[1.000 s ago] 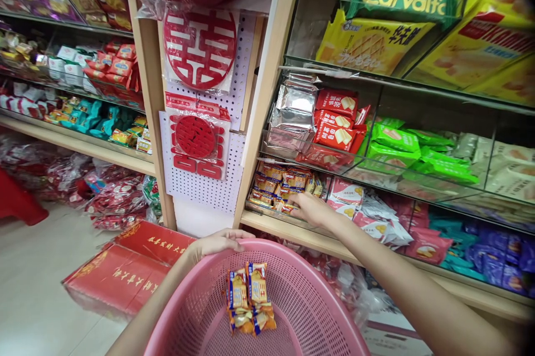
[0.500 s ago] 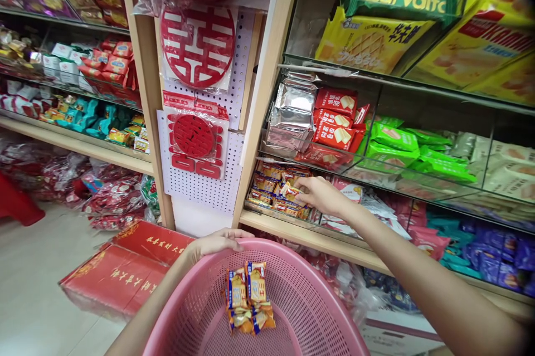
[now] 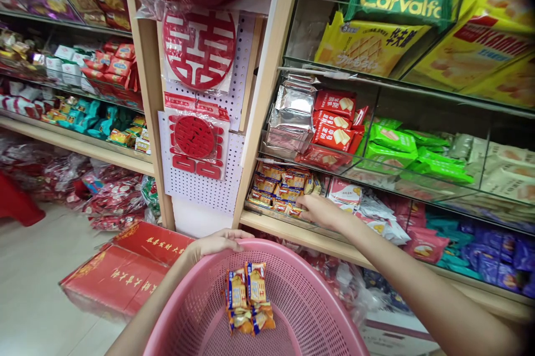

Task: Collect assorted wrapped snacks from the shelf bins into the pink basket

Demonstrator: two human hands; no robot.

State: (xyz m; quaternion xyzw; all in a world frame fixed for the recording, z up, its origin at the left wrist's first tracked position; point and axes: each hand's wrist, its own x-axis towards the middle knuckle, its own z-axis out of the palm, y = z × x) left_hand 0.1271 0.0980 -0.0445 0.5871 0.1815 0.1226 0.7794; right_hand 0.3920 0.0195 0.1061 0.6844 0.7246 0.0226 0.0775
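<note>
My left hand [image 3: 215,244] grips the far rim of a pink plastic basket [image 3: 330,300]. Inside the basket lie several small orange-and-blue snack packets [image 3: 256,283], near its far wall. Reaching into the lowest shelf bin on the right, my right hand [image 3: 320,211] has its fingers curled together on a snack packet [image 3: 293,211] at the bin's front. Its fingertips are partly hidden. More packets of the same kind [image 3: 267,184] fill that bin in stacks.
Glass-fronted shelves hold red packets [image 3: 332,136], green packets [image 3: 393,141] and purple packets [image 3: 487,253] to the right. A wooden shelf edge [image 3: 288,230] runs just beyond the basket. Red boxes [image 3: 121,272] lie on the floor at left, near a red stool leg [image 3: 19,200].
My right hand has moved down and slightly right, toward the front of the bin. The packet it held raised no longer shows there. My left hand and the basket stay put.
</note>
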